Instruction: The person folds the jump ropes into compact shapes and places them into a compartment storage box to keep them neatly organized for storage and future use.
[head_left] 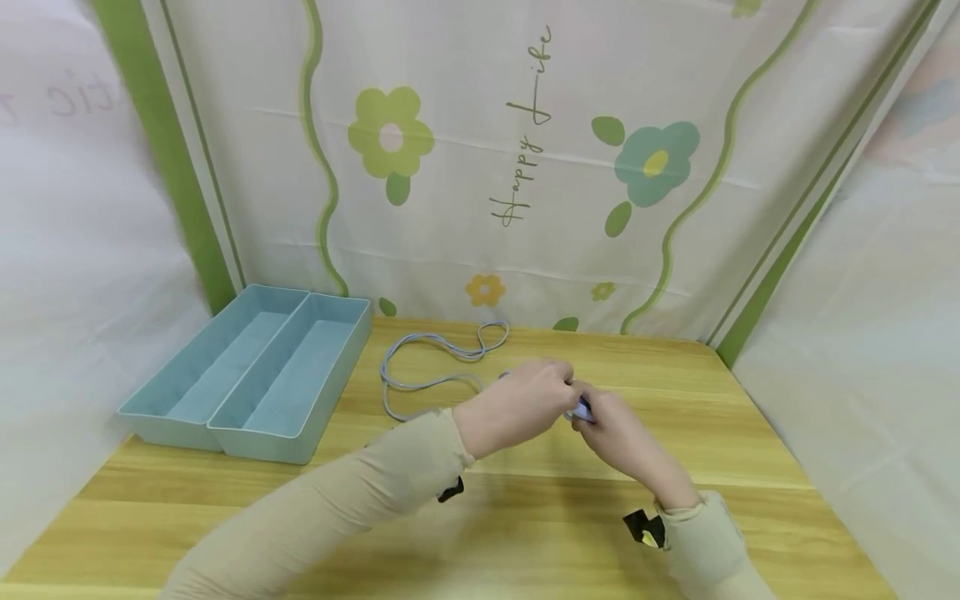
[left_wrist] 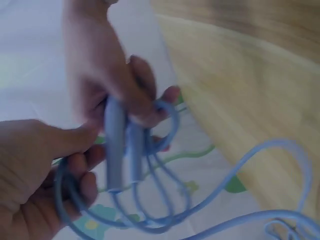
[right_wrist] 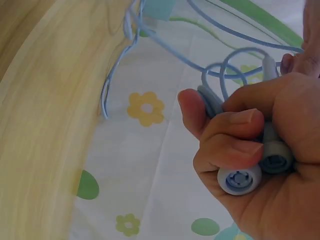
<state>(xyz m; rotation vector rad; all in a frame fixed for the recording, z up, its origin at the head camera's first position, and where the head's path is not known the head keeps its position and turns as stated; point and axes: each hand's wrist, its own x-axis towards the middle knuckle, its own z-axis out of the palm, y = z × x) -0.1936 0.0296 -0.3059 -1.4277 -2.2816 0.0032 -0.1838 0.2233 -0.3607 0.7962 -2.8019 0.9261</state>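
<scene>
A blue rope (head_left: pixel 423 385) (left_wrist: pixel 250 152) (right_wrist: pixel 170 47) has two light-blue handles (left_wrist: pixel 115 145) (right_wrist: pixel 240 180). My right hand (head_left: pixel 622 433) (left_wrist: pixel 100 65) (right_wrist: pixel 255 145) grips both handles side by side, their round ends showing at the palm in the right wrist view; some cord loops are bunched in its fingers. My left hand (head_left: pixel 517 406) (left_wrist: pixel 35 175) (right_wrist: pixel 307 60) is close against it, thumb towards the handles, its fingers curled round a loop of the cord. In the head view the hands largely hide the handles.
Two long blue trays (head_left: pixel 262 433) stand side by side at the left of the wooden table (head_left: pixel 675 375). The rest of the cord lies in loose loops behind and left of the hands. A flowered curtain (head_left: pixel 465 208) hangs behind the table, with white cloth at both sides.
</scene>
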